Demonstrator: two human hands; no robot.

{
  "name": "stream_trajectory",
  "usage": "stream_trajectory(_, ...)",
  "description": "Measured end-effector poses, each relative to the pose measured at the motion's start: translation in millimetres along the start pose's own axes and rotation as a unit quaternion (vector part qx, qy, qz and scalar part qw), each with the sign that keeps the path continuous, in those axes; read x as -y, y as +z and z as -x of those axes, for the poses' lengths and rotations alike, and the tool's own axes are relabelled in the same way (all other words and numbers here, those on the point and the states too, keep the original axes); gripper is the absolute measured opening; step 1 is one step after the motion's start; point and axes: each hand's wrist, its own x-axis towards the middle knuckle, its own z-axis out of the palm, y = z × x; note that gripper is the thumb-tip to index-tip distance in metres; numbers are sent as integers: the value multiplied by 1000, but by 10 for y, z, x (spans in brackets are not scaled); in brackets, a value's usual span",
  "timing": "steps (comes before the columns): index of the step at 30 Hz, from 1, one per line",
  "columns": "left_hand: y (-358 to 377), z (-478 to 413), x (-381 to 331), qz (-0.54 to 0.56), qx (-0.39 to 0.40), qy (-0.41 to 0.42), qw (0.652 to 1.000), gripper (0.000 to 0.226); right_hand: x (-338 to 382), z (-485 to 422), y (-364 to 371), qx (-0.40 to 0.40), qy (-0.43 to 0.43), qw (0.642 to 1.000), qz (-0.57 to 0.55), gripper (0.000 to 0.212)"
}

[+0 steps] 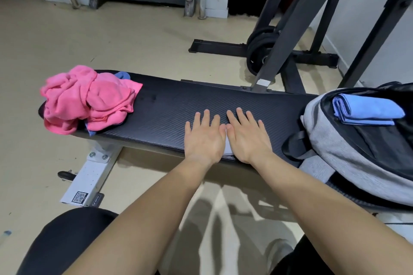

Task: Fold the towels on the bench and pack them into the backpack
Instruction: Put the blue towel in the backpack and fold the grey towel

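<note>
A black padded bench (169, 107) runs across the view. On its left end lies a crumpled pink towel (89, 100) with bits of a blue towel (123, 75) showing under and behind it. My left hand (204, 135) and my right hand (248, 135) lie flat side by side on the bench near its front edge, fingers straight. A small pale strip of cloth (228, 147) shows between the two palms; what it is I cannot tell. On the right end rests an open grey and black backpack (330, 140), with a folded blue towel (366, 110) in its opening.
A black rack frame (297, 24) with weight plates (261, 49) stands behind the bench on the beige floor. The bench's white foot (89, 176) sticks out at the lower left. My knees in black fill the bottom corners.
</note>
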Motion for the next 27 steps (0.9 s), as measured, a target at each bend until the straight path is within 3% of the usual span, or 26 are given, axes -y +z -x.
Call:
stream_trajectory(6,-196,115,328,79,34,104,991,49,-200,143,-148,25,-62,995,-67,55)
stream_trajectory(12,-446,323,150,121,30,65,990,29,-277,326,-474,53,-51,991,-108,45)
stream_trajectory(15,-594,363,-44,178,37,80,980,31,-436,479,-728,70,-39,986,-147,49)
stream_trajectory(20,-922,296,-725,280,11,108,954,31,-1049,868,-1321,-22,8,969,-247,50)
stream_trajectory(27,-895,64,-2040,346,0,154,925,30,-2262,1220,-1737,-134,174,896,-387,49)
